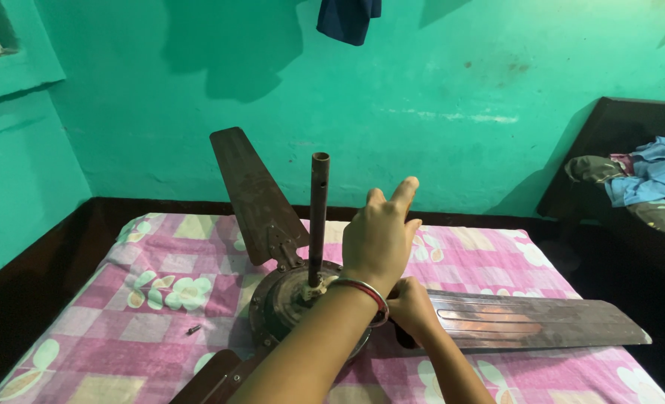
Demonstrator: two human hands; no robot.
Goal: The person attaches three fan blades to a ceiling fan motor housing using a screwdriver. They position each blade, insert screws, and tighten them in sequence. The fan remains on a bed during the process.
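Bed (pixel 497 258): pink and white checked sheet with pale flower print, dark wooden frame around it, set in a corner of the room.

Walls (pixel 437 90): green paint, scuffed in places; a dark blue cloth (pixel 347 19) hangs at the top, centre.

Second bed (pixel 616 127): far right, dark headboard, with a heap of blue and patterned clothes (pixel 650 179) on it.

Fan (pixel 287 299): dark brown ceiling fan, lying on the bed at centre, motor housing facing up. Rod (pixel 318 217) stands upright from the hub. One blade (pixel 254 194) points far and left, tilted up; one blade (pixel 534 322) lies flat to the right; a third blade (pixel 209 381) runs off the near edge.

Screw (pixel 193 329): small, dark, on the sheet, left of the fan and apart from it.

Left hand (pixel 381 236): raised above the hub, just right of the rod, fingers spread wide, holding nothing; bangle (pixel 364 292) on the wrist.

Right hand (pixel 411 307): low, at the root of the right blade where it meets the housing, fingers curled against it; grip itself hidden behind the left forearm, so I cannot tell whether it is closed on anything.

No packages, labels or signs can be made out.
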